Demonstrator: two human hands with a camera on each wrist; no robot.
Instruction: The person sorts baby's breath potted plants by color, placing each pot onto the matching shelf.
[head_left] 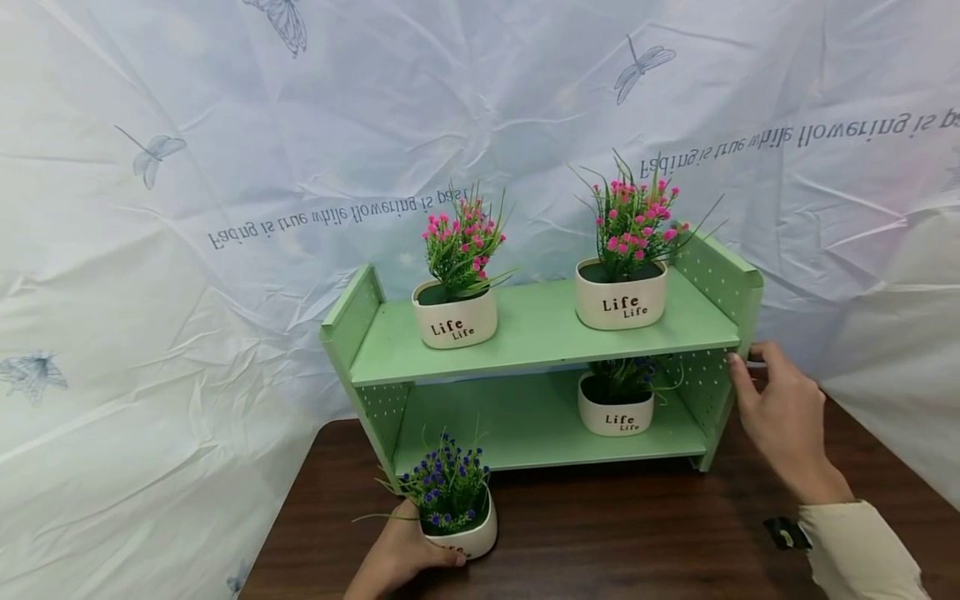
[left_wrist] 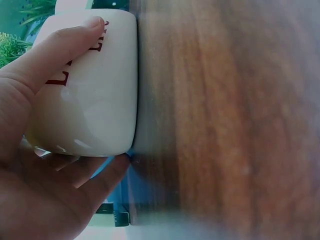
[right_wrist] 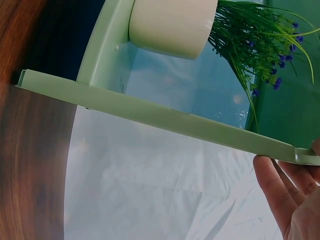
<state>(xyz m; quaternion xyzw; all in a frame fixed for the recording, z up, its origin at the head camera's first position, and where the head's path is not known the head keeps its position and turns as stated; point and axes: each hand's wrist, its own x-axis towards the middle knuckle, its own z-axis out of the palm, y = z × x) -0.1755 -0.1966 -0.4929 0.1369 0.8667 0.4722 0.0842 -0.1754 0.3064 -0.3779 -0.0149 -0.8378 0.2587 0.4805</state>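
My left hand (head_left: pixel 401 546) grips a white oval pot (left_wrist: pixel 95 110) of artificial purple-blue flowers (head_left: pixel 448 483), in front of the shelf's lower left corner. The thumb lies across the pot's lettered front, and the other fingers are round its end and back. The pot's base is at the brown tabletop; I cannot tell whether it touches. On the right, my right hand (head_left: pixel 787 417) holds the side panel (right_wrist: pixel 170 120) of a green two-tier shelf (head_left: pixel 487 417), thumb on one face and fingers on the other.
Two white pots with pink flowers stand on the upper tier, one left (head_left: pixel 457 321) and one right (head_left: pixel 621 304). Another purple-flowered pot (head_left: pixel 617 415) sits on the lower tier's right side. The shelf stands on a dark wooden table (head_left: pixel 600 533) against a printed cloth (head_left: pixel 225 333).
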